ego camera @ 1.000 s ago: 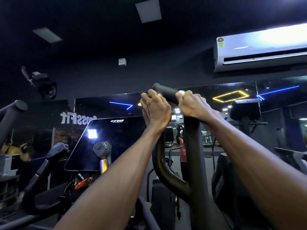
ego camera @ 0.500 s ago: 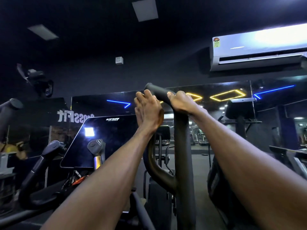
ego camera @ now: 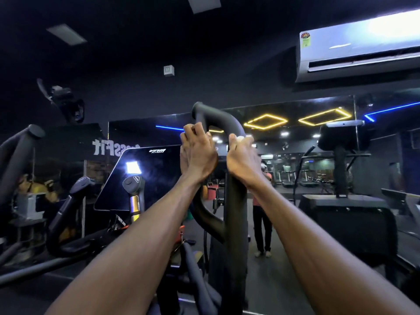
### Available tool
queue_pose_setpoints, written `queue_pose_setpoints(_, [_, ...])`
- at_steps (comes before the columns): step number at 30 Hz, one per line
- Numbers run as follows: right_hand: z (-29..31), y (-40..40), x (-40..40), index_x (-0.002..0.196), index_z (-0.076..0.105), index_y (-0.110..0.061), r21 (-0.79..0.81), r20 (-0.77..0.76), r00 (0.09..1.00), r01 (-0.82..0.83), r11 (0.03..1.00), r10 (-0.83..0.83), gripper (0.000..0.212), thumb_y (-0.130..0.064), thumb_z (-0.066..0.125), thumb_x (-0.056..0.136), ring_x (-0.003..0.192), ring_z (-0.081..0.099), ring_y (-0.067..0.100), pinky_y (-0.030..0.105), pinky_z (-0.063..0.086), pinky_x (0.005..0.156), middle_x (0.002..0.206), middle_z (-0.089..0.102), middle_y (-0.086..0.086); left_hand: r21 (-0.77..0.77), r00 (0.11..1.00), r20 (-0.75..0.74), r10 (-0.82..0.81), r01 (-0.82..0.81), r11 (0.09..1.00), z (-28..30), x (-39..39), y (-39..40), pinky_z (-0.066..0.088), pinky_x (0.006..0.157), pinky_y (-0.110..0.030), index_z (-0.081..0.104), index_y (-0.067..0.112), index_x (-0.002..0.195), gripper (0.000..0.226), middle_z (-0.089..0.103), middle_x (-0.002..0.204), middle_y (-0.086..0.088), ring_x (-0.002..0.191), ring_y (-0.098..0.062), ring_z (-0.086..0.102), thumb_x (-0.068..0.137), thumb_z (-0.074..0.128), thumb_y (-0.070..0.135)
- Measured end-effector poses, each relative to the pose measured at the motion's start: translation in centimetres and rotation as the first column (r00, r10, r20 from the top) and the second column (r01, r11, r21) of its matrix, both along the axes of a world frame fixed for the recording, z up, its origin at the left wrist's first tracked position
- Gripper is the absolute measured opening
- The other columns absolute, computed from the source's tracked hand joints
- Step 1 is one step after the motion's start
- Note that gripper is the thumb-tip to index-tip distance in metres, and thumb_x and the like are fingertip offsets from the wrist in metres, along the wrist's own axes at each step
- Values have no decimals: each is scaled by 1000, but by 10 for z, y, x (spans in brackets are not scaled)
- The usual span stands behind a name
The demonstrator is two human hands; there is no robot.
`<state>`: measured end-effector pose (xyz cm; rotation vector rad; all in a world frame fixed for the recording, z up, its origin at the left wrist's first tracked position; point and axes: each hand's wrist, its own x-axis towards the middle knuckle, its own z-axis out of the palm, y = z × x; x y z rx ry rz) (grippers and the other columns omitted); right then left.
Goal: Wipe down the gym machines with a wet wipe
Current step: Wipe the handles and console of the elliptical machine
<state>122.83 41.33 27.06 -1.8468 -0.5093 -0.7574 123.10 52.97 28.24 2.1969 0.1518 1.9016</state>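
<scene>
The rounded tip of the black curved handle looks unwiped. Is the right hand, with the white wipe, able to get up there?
Probably yes: right hand with white wipe grips black curved handle just below the bare tip.

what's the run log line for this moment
step: wiping handle | left hand: on handle | right hand: holds wipe on handle | machine: elliptical

Black handlebar (ego camera: 229, 123), white wipe (ego camera: 241, 139) — yellow diamond lights (ego camera: 265, 121), white air conditioner (ego camera: 359, 46)
</scene>
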Motion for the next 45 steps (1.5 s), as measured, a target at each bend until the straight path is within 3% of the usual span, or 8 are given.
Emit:
queue_pose_setpoints(7, [2, -1, -4, 136, 33, -3, 88, -54, 993, -104, 991, 109, 53, -45, 25, 105, 122, 50, 42, 49, 40, 98, 133, 52, 24, 14, 986, -140, 95, -94, 995, -32, -9, -7, 45, 87, -52, 27, 10, 147, 51, 30, 147, -16, 119, -38, 42, 101, 39, 28])
queue_pose_setpoints(12, [-60, 3, -11, 148, 17, -9, 33, 67, 996, -57, 998, 55, 60, -47, 26, 103, 110, 55, 43, 51, 43, 90, 123, 55, 24, 50, 951, -242, 191, -184, 982, -49, -17, -9, 46, 89, -49, 16, 11, 154, 59, 20, 156, -21, 125, -39, 41, 104, 35, 35])
queue_pose_setpoints(20, [-73, 0, -39, 156, -12, -8, 28, 7, 995, -101, 994, 101, 70, -40, 25, 107, 123, 43, 40, 49, 33, 104, 138, 40, 26, 112, 930, -284, 234, -211, 971, -66, -27, -13, 46, 92, -48, 5, 12, 155, 67, 10, 158, -27, 127, -42, 39, 102, 43, 28])
queue_pose_setpoints(26, [-67, 0, -25, 147, 22, -4, 111, -95, 991, -88, 990, 98, 62, -48, 26, 104, 114, 55, 41, 53, 43, 97, 126, 55, 24, 95, 940, -275, 202, -183, 979, -70, -29, -12, 48, 91, -48, 8, 12, 155, 65, 12, 158, -27, 126, -42, 42, 101, 44, 19])
queue_pose_setpoints(32, [-126, -7, -56, 119, 41, -10, 70, -127, 986, -103, 992, 111, 42, -47, 26, 106, 86, 55, 24, 35, 38, 72, 100, 57, 9, 57, 951, -278, 137, -126, 990, -77, -40, -16, 48, 89, -47, 11, 12, 155, 69, 13, 158, -26, 123, -41, 43, 95, 45, 8])
queue_pose_setpoints(38, [-98, -28, -39, 80, 57, -13, 557, -248, 809, -331, 761, 533, 54, -49, 28, 107, 69, 58, 16, 31, 54, 69, 71, 63, 1, 42, 957, -268, 109, -101, 994, -80, -41, -17, 48, 87, -46, 11, 14, 155, 71, 15, 157, -26, 121, -41, 44, 94, 47, 6])
queue_pose_setpoints(42, [-139, -29, -53, 111, 59, -4, 652, -431, 503, -401, 644, 749, 61, -56, 29, 104, 74, 68, 37, 48, 60, 73, 98, 72, 26, 25, 960, -261, 96, -93, 995, -80, -43, -17, 49, 88, -47, 12, 16, 155, 72, 16, 157, -25, 123, -42, 43, 92, 47, 6])
queue_pose_setpoints(45, [-116, -28, -35, 114, 61, -5, 672, -427, 540, -346, 654, 725, 55, -51, 33, 105, 76, 67, 32, 47, 60, 68, 94, 69, 19, 25, 961, -255, 105, -101, 995, -79, -41, -18, 48, 89, -48, 12, 16, 155, 71, 16, 157, -24, 124, -42, 43, 93, 46, 7])
